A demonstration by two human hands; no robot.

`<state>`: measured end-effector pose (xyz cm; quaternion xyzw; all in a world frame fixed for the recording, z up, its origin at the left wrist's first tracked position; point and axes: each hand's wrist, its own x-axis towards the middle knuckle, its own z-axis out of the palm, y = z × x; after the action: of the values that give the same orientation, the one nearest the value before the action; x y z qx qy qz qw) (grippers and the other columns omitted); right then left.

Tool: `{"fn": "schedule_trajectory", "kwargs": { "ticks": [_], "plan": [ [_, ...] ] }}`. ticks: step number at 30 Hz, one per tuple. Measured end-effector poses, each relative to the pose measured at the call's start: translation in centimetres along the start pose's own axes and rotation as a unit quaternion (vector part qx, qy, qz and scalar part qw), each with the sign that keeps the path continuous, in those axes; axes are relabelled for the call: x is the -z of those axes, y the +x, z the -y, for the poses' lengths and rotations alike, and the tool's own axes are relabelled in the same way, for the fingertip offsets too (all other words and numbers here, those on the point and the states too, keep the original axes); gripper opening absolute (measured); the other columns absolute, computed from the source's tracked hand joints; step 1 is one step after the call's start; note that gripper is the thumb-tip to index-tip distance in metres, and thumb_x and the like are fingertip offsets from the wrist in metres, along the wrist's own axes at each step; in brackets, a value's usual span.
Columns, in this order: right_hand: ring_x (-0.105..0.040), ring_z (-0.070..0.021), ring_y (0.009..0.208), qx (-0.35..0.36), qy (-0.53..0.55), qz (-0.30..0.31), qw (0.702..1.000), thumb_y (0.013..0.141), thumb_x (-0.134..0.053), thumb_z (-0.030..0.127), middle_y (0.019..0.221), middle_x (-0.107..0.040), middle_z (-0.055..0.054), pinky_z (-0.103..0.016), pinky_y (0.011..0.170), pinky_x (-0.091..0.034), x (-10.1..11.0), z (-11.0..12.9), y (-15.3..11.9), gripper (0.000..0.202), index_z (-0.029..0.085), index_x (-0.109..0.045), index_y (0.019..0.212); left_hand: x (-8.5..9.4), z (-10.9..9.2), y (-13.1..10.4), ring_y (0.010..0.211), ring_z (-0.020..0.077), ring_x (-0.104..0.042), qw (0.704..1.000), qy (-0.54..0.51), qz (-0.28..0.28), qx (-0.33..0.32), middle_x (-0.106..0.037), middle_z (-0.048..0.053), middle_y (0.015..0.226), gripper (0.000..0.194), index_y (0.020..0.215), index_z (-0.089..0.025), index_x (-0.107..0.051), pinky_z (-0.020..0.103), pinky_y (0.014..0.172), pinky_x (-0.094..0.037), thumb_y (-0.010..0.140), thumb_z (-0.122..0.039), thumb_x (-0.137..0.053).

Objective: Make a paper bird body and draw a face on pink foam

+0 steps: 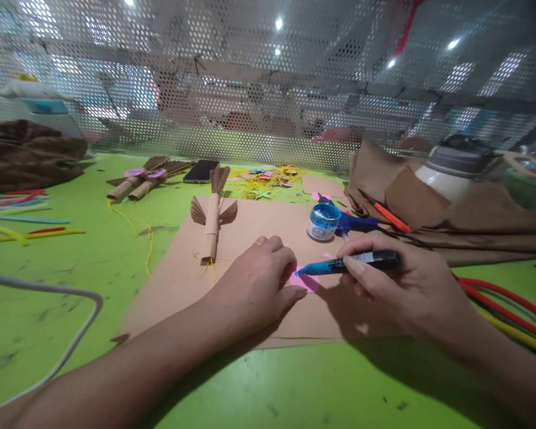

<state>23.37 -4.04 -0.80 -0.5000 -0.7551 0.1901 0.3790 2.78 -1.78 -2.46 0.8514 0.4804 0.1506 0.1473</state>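
Observation:
My right hand [379, 274] is closed around a black brush or pen with a blue-coated tip [361, 262], which slants down to the left. Its blue tip meets a small pink paper [310, 282], where a blue mark shows. The fingers of my left hand [263, 280] are pressed together at the paper's left edge, holding it down on a brown paper sheet [170, 298]. Just beyond my hands stands an open jar of blue paint [323, 223]. A rolled brown paper figure with pleated wings [212, 223] lies to the left of the jar.
A blue glue gun [357, 223] and orange-handled scissors [390, 215] lie behind my right hand. Crumpled brown paper and a white bottle [451, 164] are back right. Two more paper figures [134, 182], a phone [201, 171] and a grey cable [84, 293] are left.

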Motion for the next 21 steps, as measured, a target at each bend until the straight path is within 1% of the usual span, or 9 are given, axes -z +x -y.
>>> {"fn": "schedule_trajectory", "kwargs": {
  "ticks": [3, 6, 11, 15, 18, 21],
  "plan": [
    [-0.052, -0.0103, 0.049, -0.002, 0.001, -0.023, 1.000, 0.084, -0.059, 0.028, 0.060, -0.061, 0.001, -0.022, 0.047, -0.042, 0.1, -0.1, 0.1, 0.011, 0.020, -0.066, 0.083, -0.1, 0.0, 0.0, 0.085, 0.0219, -0.048, 1.000, 0.001, -0.004, 0.003, -0.053, 0.005, 0.087, 0.018, 0.085, -0.018, -0.059, 0.034, 0.071, -0.043, 0.081, -0.035, -0.063],
    [-0.050, -0.0109, 0.047, -0.029, 0.011, -0.033, 0.999, 0.085, -0.059, 0.031, 0.056, -0.059, 0.002, -0.022, 0.045, -0.040, 0.3, -0.5, 0.3, 0.013, 0.019, -0.066, 0.083, -0.1, 0.0, -0.1, 0.086, 0.0226, -0.048, 1.000, 0.003, -0.008, 0.006, -0.054, 0.006, 0.089, 0.020, 0.086, -0.018, -0.059, 0.033, 0.071, -0.043, 0.081, -0.036, -0.063],
    [-0.048, -0.0112, 0.046, -0.070, 0.071, -0.040, 0.994, 0.085, -0.059, 0.031, 0.054, -0.058, 0.002, -0.023, 0.042, -0.037, 0.3, -0.8, 0.5, 0.015, 0.018, -0.065, 0.081, 0.1, 0.0, -0.1, 0.086, 0.0227, -0.048, 1.000, 0.004, -0.003, 0.003, -0.053, 0.006, 0.089, 0.019, 0.082, -0.017, -0.058, 0.034, 0.071, -0.043, 0.082, -0.036, -0.061],
    [-0.048, -0.0111, 0.047, -0.072, 0.084, -0.050, 0.993, 0.085, -0.059, 0.029, 0.053, -0.058, 0.001, -0.023, 0.045, -0.038, 0.4, -0.7, 0.7, 0.014, 0.017, -0.066, 0.082, 0.1, 0.1, -0.1, 0.087, 0.0227, -0.048, 1.000, 0.000, -0.001, 0.000, -0.053, 0.006, 0.089, 0.019, 0.083, -0.017, -0.058, 0.034, 0.073, -0.043, 0.082, -0.036, -0.062],
    [-0.049, -0.0110, 0.049, -0.070, 0.067, -0.042, 0.994, 0.083, -0.058, 0.026, 0.056, -0.058, 0.001, -0.024, 0.048, -0.039, 0.7, -0.7, 0.9, 0.012, 0.017, -0.066, 0.081, 0.0, 0.1, -0.1, 0.086, 0.0222, -0.048, 1.000, -0.009, -0.004, 0.002, -0.053, 0.005, 0.088, 0.019, 0.083, -0.017, -0.059, 0.034, 0.072, -0.042, 0.082, -0.036, -0.062],
    [-0.049, -0.0108, 0.050, -0.065, 0.054, -0.018, 0.996, 0.082, -0.057, 0.024, 0.056, -0.057, 0.002, -0.023, 0.048, -0.039, 0.9, -0.7, 1.1, 0.010, 0.017, -0.065, 0.079, 0.0, 0.2, -0.1, 0.084, 0.0214, -0.048, 1.000, -0.011, -0.008, 0.005, -0.053, 0.005, 0.088, 0.019, 0.083, -0.018, -0.059, 0.033, 0.070, -0.041, 0.082, -0.037, -0.063]
  ]
}}
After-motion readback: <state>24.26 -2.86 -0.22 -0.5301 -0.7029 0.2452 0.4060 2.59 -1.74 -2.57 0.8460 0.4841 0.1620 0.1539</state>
